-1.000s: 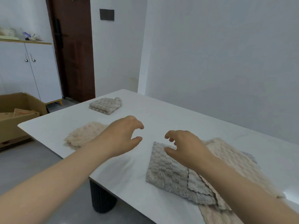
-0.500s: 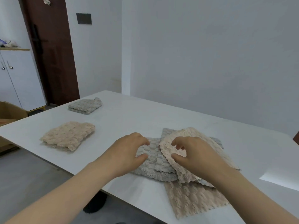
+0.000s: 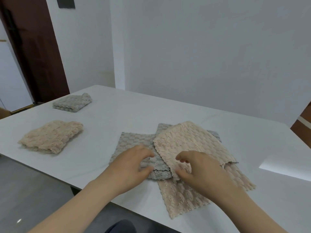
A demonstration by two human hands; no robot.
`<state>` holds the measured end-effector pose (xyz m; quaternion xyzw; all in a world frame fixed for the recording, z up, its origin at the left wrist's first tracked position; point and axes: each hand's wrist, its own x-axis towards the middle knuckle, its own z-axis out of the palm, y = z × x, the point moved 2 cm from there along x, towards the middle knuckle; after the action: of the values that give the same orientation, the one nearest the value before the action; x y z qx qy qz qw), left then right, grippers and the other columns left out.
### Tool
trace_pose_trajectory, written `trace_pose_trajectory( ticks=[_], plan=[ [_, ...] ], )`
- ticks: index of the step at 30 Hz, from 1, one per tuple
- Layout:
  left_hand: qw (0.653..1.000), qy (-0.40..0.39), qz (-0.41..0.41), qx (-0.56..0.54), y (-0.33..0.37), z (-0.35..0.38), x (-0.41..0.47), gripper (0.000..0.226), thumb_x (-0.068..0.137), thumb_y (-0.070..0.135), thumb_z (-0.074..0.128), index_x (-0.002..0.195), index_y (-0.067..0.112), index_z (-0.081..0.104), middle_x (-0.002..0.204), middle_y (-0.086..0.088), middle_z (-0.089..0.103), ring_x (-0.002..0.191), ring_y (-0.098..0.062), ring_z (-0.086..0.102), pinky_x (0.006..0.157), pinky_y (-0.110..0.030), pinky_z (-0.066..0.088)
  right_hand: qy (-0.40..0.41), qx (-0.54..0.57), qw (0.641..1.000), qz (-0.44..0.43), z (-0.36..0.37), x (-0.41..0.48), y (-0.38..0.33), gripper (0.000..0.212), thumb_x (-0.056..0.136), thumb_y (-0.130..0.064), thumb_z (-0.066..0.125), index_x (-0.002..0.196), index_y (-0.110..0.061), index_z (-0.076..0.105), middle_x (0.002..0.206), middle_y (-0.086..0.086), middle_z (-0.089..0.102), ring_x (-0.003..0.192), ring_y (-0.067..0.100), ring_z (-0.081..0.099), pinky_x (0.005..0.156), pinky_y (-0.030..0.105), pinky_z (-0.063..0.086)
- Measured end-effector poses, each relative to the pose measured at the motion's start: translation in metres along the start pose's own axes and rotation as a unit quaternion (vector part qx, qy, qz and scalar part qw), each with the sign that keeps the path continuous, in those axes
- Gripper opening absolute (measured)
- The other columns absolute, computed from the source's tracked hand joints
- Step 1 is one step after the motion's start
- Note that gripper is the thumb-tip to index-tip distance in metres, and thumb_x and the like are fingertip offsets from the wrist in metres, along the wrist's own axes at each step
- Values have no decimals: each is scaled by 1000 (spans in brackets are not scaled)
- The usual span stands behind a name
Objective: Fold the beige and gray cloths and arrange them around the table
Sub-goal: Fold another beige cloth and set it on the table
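A loose pile of unfolded cloths lies near the front edge of the white table [image 3: 117, 118]. On top is a beige cloth [image 3: 190, 142], beside it a gray cloth [image 3: 134, 142], with another beige cloth [image 3: 181, 197] underneath hanging toward the edge. My left hand [image 3: 133, 167] rests on the gray cloth with curled fingers. My right hand [image 3: 200, 170] hovers at the near edge of the top beige cloth, fingers curled and apart. A folded beige cloth [image 3: 50, 137] and a folded gray cloth [image 3: 72, 103] lie at the left.
A white wall stands behind the table. A dark brown door [image 3: 32, 47] and a white cabinet [image 3: 11, 78] are at the far left. The floor [image 3: 25, 190] lies below the table's front edge. A bright patch of light [image 3: 286, 167] falls on the table's right side.
The view swung right, so the folded cloths shifted left. Both hands came down onto the loose pile, the left onto the gray cloth, the right onto the beige one's edge.
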<state>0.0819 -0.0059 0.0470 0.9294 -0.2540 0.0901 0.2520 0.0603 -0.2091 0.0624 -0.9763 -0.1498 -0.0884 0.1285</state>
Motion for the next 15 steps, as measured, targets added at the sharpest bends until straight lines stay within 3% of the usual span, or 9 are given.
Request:
trace_pose_trajectory(
  ticks=[5, 11, 15],
  plan=[
    [1000, -5, -5, -8, -6, 12, -1, 34, 91, 34, 56, 124, 28, 56, 119, 12, 54, 108, -1, 48, 92, -17, 38, -10, -13, 1000, -8, 14, -4, -1, 35, 89, -45, 51, 121, -33, 54, 111, -15, 53, 107, 6, 47, 81, 18, 35],
    [1000, -16, -11, -14, -12, 20, 0, 36, 89, 38, 55, 124, 28, 56, 117, 12, 55, 109, -3, 49, 94, -20, 39, -12, -5, 1000, 16, 30, -2, -1, 35, 86, -52, 53, 114, -31, 55, 104, -12, 52, 98, 9, 51, 79, 21, 40],
    [1000, -16, -10, -15, -12, 23, 2, 36, 90, 35, 56, 126, 26, 55, 119, 11, 54, 111, -4, 49, 95, -20, 38, -7, -3, 1000, 24, 36, -2, 1, 24, 86, -37, 52, 108, -29, 58, 99, -12, 56, 93, 9, 53, 75, 21, 39]
  ],
)
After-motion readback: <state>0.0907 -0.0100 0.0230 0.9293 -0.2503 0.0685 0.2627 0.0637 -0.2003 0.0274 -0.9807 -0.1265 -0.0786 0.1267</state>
